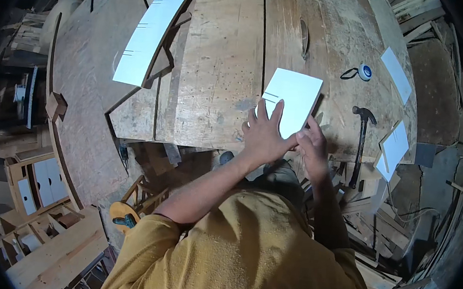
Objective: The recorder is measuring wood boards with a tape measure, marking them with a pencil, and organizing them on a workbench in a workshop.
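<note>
A white rectangular board [295, 95] with short dark slots at its left edge lies tilted near the front edge of the workbench. My left hand [264, 137] rests on its lower left part, fingers spread flat over the surface and thumb reaching toward the right. At the board's lower right corner, my right hand [313, 149] has its fingers bent around the edge. Both thumbs come close together there, and whether something small sits between them cannot be made out. Right of the hands, a claw hammer [362, 139] lies with its handle past the bench edge.
A long white slotted board [154, 33] lies at the left. Beyond the hammer are a tape measure [364, 72] and smaller white panels [396, 76], [394, 150]. A thin dark curved tool [305, 39] lies farther back. Wood scraps [381, 229] fill the floor at right.
</note>
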The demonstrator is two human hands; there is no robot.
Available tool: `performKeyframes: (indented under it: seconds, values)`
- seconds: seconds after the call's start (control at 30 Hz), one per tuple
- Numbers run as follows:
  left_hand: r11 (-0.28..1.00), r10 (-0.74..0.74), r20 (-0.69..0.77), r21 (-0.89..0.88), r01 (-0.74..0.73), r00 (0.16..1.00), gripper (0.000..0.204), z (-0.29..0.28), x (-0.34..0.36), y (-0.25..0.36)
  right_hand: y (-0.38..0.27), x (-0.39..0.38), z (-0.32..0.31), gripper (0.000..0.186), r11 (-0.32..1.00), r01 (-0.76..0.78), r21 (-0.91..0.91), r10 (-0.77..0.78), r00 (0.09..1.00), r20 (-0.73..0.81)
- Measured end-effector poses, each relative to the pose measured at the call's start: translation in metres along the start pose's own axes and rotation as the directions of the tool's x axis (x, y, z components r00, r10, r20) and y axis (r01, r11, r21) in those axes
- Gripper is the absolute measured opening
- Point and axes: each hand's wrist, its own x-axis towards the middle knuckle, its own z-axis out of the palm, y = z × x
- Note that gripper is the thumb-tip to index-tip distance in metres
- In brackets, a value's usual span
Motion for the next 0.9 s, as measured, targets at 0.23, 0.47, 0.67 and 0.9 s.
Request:
performKeyframes:
  seconds: [0.23, 0.47, 0.67, 0.9]
  values:
    - [0.985, 0.069, 0.073, 0.153, -0.079, 0.995, 0.099, 0.022, -0.009, 0.009, 0.015, 0.032, -0.06, 0.063, 0.994, -0.086, -0.069, 0.08, 0.993, -0.083]
    - [0.82, 0.271, 0.084, 0.502, -0.275, 0.959, 0.087, 0.039, -0.005, -0.006, 0.006, 0.06, -0.068, 0.069, 0.73, -0.203, -0.652, 0.247, 0.969, -0.024]
    - [0.659, 0.46, 0.169, 0.593, -0.463, 0.872, 0.072, 0.037, 0.038, -0.033, -0.015, 0.06, -0.07, 0.073, 0.334, 0.056, -0.941, 0.114, 0.988, 0.1]
    - [0.695, 0.444, 0.156, 0.561, -0.449, 0.883, 0.076, 0.033, 0.07, -0.031, 0.009, 0.051, -0.075, 0.062, 0.584, 0.069, -0.809, 0.073, 0.988, 0.137]
